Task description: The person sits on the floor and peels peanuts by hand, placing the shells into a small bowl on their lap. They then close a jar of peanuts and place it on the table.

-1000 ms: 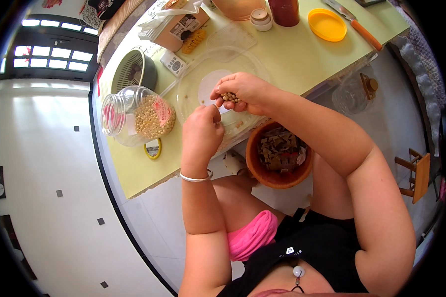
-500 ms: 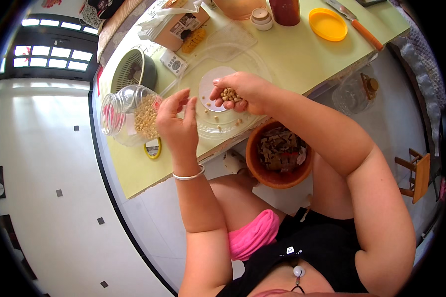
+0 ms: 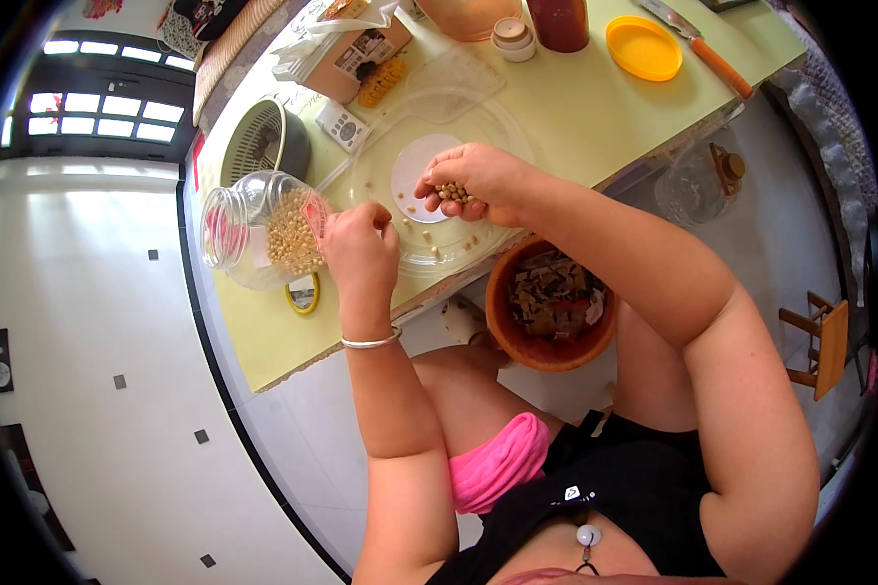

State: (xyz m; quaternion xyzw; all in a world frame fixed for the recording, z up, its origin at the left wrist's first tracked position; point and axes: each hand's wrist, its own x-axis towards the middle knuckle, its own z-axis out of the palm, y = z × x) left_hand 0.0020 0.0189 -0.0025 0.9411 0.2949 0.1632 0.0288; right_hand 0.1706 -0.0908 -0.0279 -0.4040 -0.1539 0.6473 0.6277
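Note:
My right hand [image 3: 478, 183] is cupped around a small heap of tan dried beans [image 3: 452, 193], held over a white round disc [image 3: 412, 180]. To its left, my left hand [image 3: 363, 244] has its fingers curled inward; whatever they hold, if anything, is hidden. Just beside that hand is a clear jar [image 3: 249, 249], its lower part filled with the same kind of beans. A few loose beans [image 3: 433, 251] lie on a large clear round plastic piece [image 3: 410, 265] below the hands.
Behind the jar are a green strainer basket [image 3: 293, 146] and a white remote [image 3: 341, 125]. A yellow lid [image 3: 644, 49] and an orange-handled knife [image 3: 720, 66] lie at the far right. Below the table edge stands a brown bucket [image 3: 502, 327] of scraps. A yellow-rimmed round item [image 3: 302, 295] lies near the jar.
My left hand has dropped slightly and its fingers, which were extended and apart, are curled in. My right hand stays almost in place with its beans.

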